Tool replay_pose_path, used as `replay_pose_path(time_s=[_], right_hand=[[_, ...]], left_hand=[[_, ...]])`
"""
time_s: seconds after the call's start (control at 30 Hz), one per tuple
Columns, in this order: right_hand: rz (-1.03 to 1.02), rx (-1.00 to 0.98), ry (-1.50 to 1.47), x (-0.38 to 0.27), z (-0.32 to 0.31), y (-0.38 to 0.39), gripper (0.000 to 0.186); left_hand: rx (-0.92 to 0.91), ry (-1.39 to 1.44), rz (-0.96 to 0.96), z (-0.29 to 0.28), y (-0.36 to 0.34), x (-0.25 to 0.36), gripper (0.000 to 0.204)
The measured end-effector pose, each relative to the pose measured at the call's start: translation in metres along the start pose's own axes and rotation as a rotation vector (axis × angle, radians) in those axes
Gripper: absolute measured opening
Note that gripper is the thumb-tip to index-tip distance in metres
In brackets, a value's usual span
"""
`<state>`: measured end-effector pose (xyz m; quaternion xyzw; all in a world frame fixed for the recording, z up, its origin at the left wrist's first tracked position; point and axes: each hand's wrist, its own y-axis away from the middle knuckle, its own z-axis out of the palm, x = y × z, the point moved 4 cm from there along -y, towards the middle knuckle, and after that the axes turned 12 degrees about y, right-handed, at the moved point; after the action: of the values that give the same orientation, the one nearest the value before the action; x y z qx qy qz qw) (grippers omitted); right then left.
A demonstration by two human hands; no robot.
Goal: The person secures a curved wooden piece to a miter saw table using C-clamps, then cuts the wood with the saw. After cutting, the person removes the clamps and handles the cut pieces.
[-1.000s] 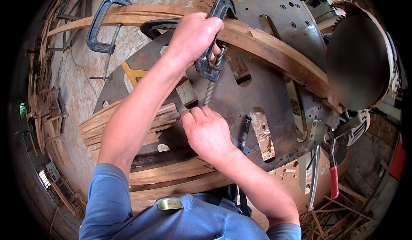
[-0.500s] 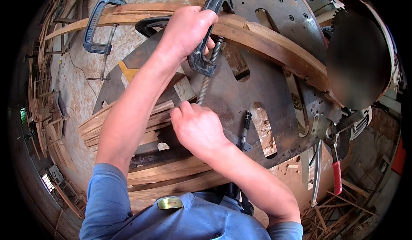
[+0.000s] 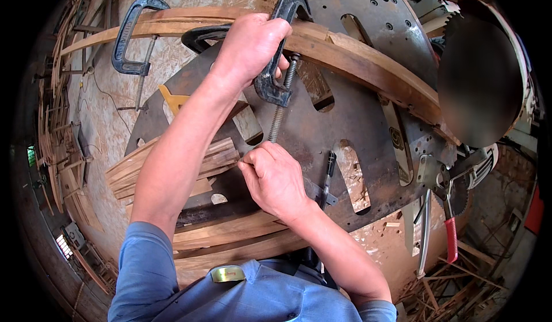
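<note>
I am gripping the C-clamp [image 3: 282,51] frame with my left hand [image 3: 250,43], over the curved wooden strip [image 3: 368,63] on the metal plate [image 3: 345,120]; my right hand [image 3: 276,178] is pinching its screw handle below.

Dark grey-blue C-clamp [image 3: 282,46] with a dull steel screw; second blue-grey C-clamp [image 3: 129,37] at far left. Bent wooden strip [image 3: 368,69], warm reddish brown. Rust-brown steel plate [image 3: 351,120]. Pliers [image 3: 451,235] with red handles. Pale speckled tabletop [image 3: 109,126]. Blue sleeves [image 3: 144,276].
</note>
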<state>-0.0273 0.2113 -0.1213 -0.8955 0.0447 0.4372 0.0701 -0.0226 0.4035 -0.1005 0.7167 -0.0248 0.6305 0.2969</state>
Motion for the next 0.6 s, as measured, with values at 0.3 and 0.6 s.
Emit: replay_pose_path(time_s=[0.3, 0.6], right_hand=[[0.033, 0.003, 0.31, -0.013, -0.018, -0.001, 0.02], [0.225, -0.221, 0.538, -0.014, -0.009, -0.001, 0.033]], left_hand=[[-0.009, 0.005, -0.009, -0.001, 0.0, 0.001, 0.03], [-0.001, -0.024, -0.02, -0.001, 0.0, 0.001, 0.03]])
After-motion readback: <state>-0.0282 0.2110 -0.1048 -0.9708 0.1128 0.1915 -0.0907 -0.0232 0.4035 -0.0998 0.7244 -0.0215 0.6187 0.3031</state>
